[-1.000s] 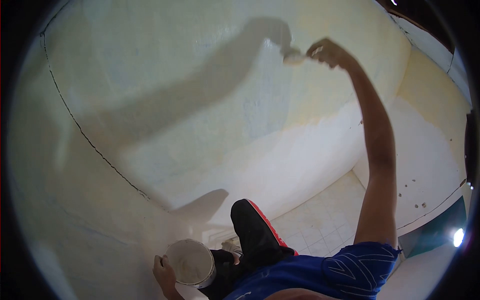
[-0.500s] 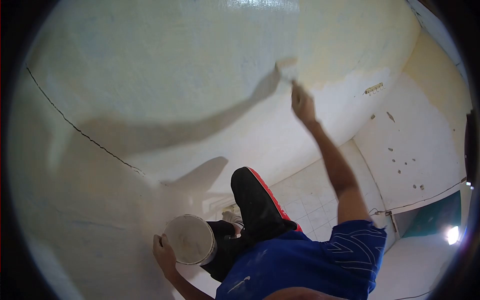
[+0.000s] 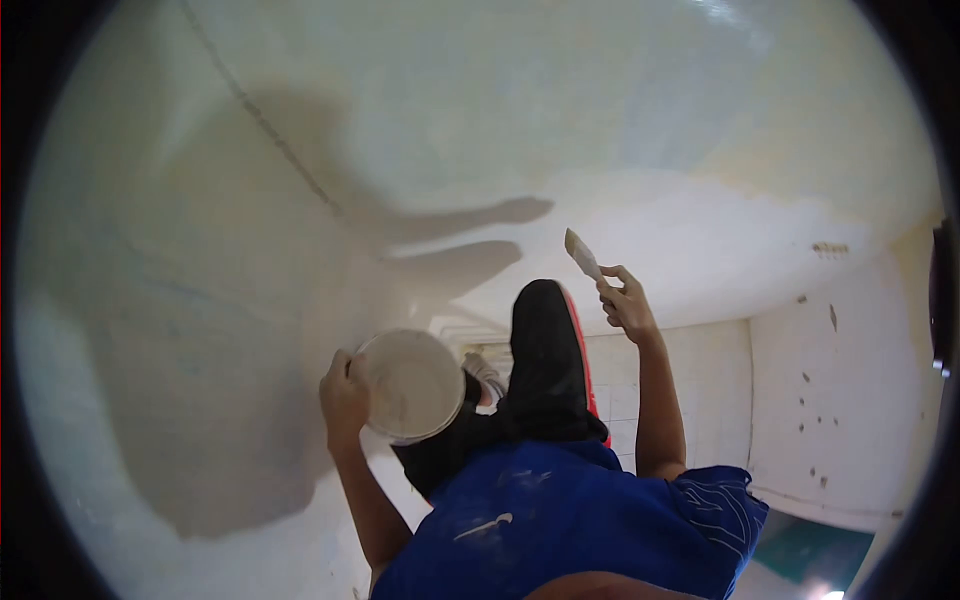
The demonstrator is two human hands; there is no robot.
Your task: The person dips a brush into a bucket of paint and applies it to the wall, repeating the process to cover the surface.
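Observation:
My right hand (image 3: 625, 303) grips the handle of a paintbrush (image 3: 581, 254), its bristles tilted up and to the left, held away from the wall. My left hand (image 3: 345, 396) is closed on the rim of a white bucket (image 3: 412, 386), thumb side at the edge. Pale, whitish residue coats the bucket's inside. The bucket sits beside my dark-trousered leg, its mouth facing up toward me. Ahead is the wall (image 3: 480, 110), whitish low down and pale green-yellow higher up.
A long crack (image 3: 262, 118) runs down the wall on the left. A small hook rack (image 3: 830, 249) is fixed to the wall at right. Pale floor tiles (image 3: 690, 390) lie below. The right-hand wall (image 3: 790, 370) has several chipped spots, with a green cloth (image 3: 812, 552) near it.
My right hand has drawn the paintbrush off the wall and down toward my body. The view has turned, and the bucket in my left hand appears higher and further right.

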